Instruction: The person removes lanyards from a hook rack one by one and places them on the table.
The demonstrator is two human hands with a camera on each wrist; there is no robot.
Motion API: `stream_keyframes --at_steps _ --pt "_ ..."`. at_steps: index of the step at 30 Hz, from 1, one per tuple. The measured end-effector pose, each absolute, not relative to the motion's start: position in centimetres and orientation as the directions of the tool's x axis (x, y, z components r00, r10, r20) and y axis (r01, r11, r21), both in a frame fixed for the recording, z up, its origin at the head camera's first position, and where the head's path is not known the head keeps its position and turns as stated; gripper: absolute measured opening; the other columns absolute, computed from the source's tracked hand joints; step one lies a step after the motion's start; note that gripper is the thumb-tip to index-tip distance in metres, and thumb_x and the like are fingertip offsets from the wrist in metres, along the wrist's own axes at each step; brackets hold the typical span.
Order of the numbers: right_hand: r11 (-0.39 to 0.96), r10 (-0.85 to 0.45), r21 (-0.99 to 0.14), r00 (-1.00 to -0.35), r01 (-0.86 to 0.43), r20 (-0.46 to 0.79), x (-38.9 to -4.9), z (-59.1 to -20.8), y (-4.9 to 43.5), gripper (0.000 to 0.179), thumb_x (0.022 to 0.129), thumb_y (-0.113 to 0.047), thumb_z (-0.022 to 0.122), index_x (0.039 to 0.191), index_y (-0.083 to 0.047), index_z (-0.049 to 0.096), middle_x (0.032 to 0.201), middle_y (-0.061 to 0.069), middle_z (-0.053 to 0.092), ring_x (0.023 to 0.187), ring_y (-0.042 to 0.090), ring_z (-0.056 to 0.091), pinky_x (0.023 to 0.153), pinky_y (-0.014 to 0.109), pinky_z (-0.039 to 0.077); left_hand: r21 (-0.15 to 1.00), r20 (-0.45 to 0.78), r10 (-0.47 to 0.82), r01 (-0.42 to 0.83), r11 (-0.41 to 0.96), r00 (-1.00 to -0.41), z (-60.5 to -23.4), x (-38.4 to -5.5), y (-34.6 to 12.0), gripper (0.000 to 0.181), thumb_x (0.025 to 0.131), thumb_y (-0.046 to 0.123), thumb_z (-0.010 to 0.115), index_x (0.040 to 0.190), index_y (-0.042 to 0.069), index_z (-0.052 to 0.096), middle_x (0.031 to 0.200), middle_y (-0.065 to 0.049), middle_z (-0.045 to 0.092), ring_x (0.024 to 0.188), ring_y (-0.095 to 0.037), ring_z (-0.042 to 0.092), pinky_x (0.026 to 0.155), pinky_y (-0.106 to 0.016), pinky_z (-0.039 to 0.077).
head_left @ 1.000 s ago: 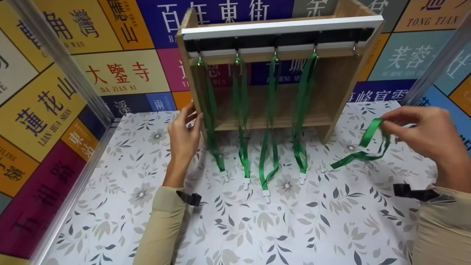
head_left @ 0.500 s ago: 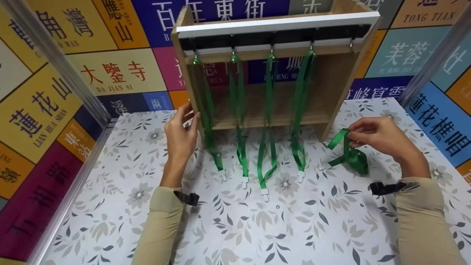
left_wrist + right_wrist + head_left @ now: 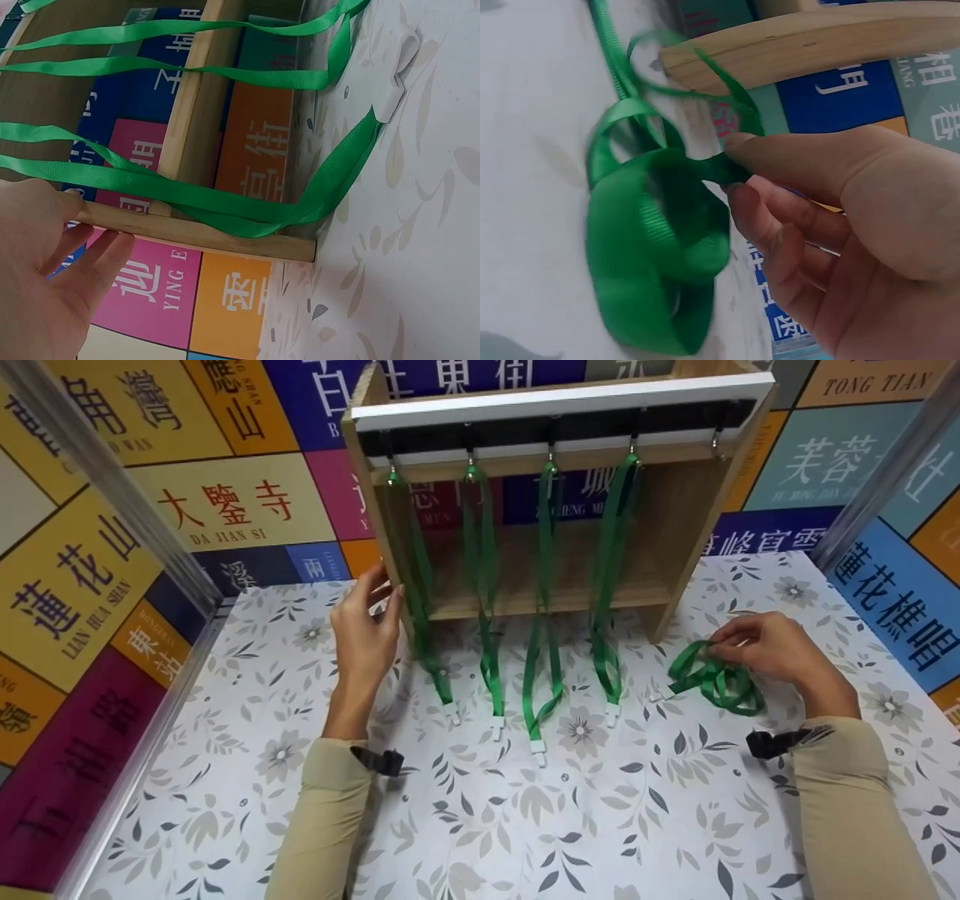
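Note:
A wooden rack (image 3: 682, 502) stands on the table with a row of metal hooks along its top bar. Green lanyards (image 3: 615, 532) with white plastic clips hang from most hooks; the rightmost hook (image 3: 718, 446) holds none. My left hand (image 3: 365, 637) grips the rack's left side panel (image 3: 225, 238), thumb in front and fingers behind. To the right of the rack, my right hand (image 3: 765, 649) pinches another green lanyard (image 3: 731, 694) between thumb and fingertips. In the right wrist view its ribbon (image 3: 622, 247) lies in loose loops below the pinch. Its white clip (image 3: 660, 694) rests on the table.
A white floral cloth (image 3: 480, 825) covers the table. Lower ends of the hanging lanyards lie on it in front of the rack, with a clip (image 3: 538, 750) nearest the front. Behind stands a wall (image 3: 225, 502) of coloured panels with Chinese lettering, with metal posts (image 3: 135, 487) at the corners.
My right hand has come left and down with the lanyard, whose ribbon now lies bunched on the table. My left hand keeps its grip on the rack; the view has shifted slightly.

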State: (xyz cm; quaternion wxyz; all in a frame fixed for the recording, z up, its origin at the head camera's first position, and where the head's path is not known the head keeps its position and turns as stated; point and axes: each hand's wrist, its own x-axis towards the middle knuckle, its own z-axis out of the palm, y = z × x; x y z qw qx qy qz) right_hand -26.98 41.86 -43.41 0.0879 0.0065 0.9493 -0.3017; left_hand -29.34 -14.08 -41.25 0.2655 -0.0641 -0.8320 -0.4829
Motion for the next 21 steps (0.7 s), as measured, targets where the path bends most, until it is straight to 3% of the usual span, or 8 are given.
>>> stream_keyframes --at_steps 10,14,17,21 --pt "0.844 0.001 -0.53 -0.989 0.079 -0.146 -26.9 -43.5 42.0 0.033 0.102 -0.026 0.075 0.121 0.0 0.076 0.111 0.019 0.074 0.096 0.03 0.062 0.081 0.035 0.05 0.775 0.503 -0.157 0.363 0.517 -0.85 -41.2 -29.3 -14.3 0.044 0.106 0.029 0.072 0.149 0.019 0.065 0.146 -0.003 0.072 0.123 -0.022 0.077 0.096 -0.038 0.067" --pt "0.84 0.012 -0.532 -0.985 0.104 -0.173 -26.7 -42.9 41.7 0.043 0.103 -0.034 0.075 0.129 0.0 0.072 0.123 0.026 0.07 0.11 0.039 0.058 0.094 0.054 0.053 0.774 0.508 -0.159 0.369 0.514 -0.847 -41.2 -29.2 -14.3 0.044 0.106 0.028 0.072 0.149 0.019 0.065 0.146 -0.004 0.072 0.122 -0.022 0.077 0.095 -0.038 0.067" --pt "0.846 0.04 -0.518 -0.984 0.126 -0.174 -26.5 -41.8 40.8 0.054 0.102 -0.041 0.075 0.138 -0.001 0.068 0.133 0.031 0.064 0.123 0.048 0.05 0.105 0.071 0.047 0.77 0.511 -0.154 0.371 0.518 -0.845 -41.2 -29.3 -14.3 0.045 0.106 0.028 0.072 0.149 0.018 0.065 0.146 -0.005 0.072 0.122 -0.023 0.077 0.095 -0.039 0.067" --pt "0.85 0.106 -0.508 -0.99 0.14 -0.095 -25.9 -39.9 38.5 0.055 0.102 -0.043 0.075 0.141 -0.004 0.067 0.133 0.029 0.063 0.128 0.051 0.044 0.105 0.075 0.044 0.769 0.51 -0.148 0.372 0.52 -0.847 -41.3 -29.4 -14.1 0.045 0.106 0.029 0.072 0.149 0.017 0.065 0.145 -0.005 0.072 0.123 -0.023 0.077 0.095 -0.038 0.067"
